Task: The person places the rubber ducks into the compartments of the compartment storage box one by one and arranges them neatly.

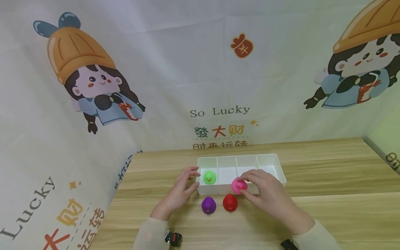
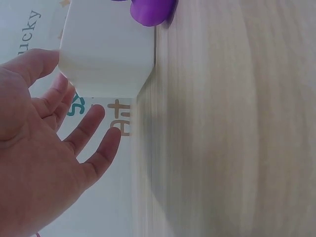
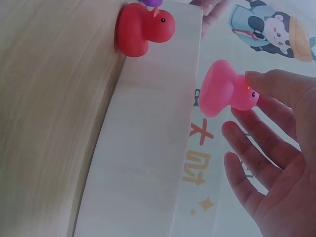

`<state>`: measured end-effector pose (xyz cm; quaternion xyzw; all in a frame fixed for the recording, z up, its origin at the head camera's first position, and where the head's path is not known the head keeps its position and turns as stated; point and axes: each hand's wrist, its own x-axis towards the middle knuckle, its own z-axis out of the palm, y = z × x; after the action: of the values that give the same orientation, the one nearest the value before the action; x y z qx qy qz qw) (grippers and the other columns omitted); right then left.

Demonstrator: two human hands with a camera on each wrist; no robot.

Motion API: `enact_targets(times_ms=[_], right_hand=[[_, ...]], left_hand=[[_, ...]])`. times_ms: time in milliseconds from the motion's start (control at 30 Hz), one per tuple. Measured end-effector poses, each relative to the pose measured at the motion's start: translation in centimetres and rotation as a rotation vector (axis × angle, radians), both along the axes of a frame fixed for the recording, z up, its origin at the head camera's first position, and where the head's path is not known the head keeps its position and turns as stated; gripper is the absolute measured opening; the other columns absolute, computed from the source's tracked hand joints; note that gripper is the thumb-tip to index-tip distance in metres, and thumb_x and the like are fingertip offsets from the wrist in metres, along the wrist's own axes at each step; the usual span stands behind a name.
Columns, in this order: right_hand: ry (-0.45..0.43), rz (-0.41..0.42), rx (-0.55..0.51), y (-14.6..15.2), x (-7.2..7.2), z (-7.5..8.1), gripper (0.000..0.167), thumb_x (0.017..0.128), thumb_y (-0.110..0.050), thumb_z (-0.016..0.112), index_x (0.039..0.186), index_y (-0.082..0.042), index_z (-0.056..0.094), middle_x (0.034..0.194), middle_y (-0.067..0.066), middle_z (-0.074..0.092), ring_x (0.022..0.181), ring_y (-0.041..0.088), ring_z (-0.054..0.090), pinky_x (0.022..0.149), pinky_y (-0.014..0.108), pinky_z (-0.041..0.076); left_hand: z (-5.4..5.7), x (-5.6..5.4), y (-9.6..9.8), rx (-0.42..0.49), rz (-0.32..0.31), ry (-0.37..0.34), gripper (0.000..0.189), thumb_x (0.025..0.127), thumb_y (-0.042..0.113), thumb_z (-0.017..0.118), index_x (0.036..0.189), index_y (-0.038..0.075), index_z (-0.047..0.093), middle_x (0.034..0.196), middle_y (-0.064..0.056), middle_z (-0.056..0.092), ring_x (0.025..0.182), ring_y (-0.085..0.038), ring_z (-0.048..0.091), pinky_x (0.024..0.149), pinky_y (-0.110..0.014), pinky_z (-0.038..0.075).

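Observation:
A white box (image 1: 213, 189) divided into compartments stands on the table, with a green rubber duck (image 1: 209, 177) in its leftmost compartment. My left hand (image 1: 182, 184) is at the box's left end, fingers loosely spread and fingertips at its edge; the left wrist view shows this hand (image 2: 52, 133) beside the end wall. Between thumb and fingertips, my right hand (image 1: 269, 190) pinches a pink rubber duck (image 1: 239, 186) by its head, above the box's front wall. Before the box sit a purple duck (image 1: 208, 205) and a red duck (image 1: 230, 202), both upright.
The wooden table (image 1: 340, 166) extends to both sides of the box. Behind it hangs a printed cloth (image 1: 168, 83) with cartoon figures and lettering. A black device (image 1: 173, 239) is at the left sleeve, and another dark one (image 1: 289, 244) near the right sleeve.

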<state>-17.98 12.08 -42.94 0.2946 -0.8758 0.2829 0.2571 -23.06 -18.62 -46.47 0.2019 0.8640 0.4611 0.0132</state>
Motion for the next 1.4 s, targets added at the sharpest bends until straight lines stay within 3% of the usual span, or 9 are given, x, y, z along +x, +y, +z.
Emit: enact_targets(times_ms=[333, 767, 1400], right_hand=[[-0.069, -0.033, 0.014, -0.5, -0.4, 0.1, 0.030, 0.079, -0.018, 0.091, 0.105, -0.017, 0.077, 0.105, -0.006, 0.076, 0.101, 0.015, 0.071, 0.086, 0.038, 0.060], [-0.058, -0.028, 0.005, -1.1, -1.3, 0.1, 0.028, 0.081, -0.018, 0.089, 0.106, -0.016, 0.076, 0.104, -0.006, 0.076, 0.099, 0.014, 0.069, 0.085, 0.037, 0.059], [-0.157, -0.055, 0.016, -2.6, -2.8, 0.5, 0.028, 0.083, -0.019, 0.087, 0.108, -0.013, 0.076, 0.111, 0.001, 0.076, 0.108, 0.022, 0.070, 0.095, 0.042, 0.058]], left_hand=[[-0.1, -0.1, 0.0, -0.002, 0.008, -0.009, 0.025, 0.102, 0.007, 0.061, 0.127, 0.007, 0.058, 0.158, -0.013, 0.043, 0.128, -0.035, 0.048, 0.109, -0.061, 0.041], [-0.3, -0.1, 0.0, -0.011, 0.006, 0.007, 0.023, 0.102, 0.007, 0.060, 0.125, 0.005, 0.057, 0.158, -0.014, 0.043, 0.127, -0.036, 0.049, 0.110, -0.061, 0.041], [0.0, 0.0, 0.1, 0.009, 0.006, -0.008, 0.022, 0.102, 0.008, 0.061, 0.124, 0.008, 0.058, 0.158, -0.012, 0.043, 0.126, -0.033, 0.048, 0.106, -0.062, 0.043]])
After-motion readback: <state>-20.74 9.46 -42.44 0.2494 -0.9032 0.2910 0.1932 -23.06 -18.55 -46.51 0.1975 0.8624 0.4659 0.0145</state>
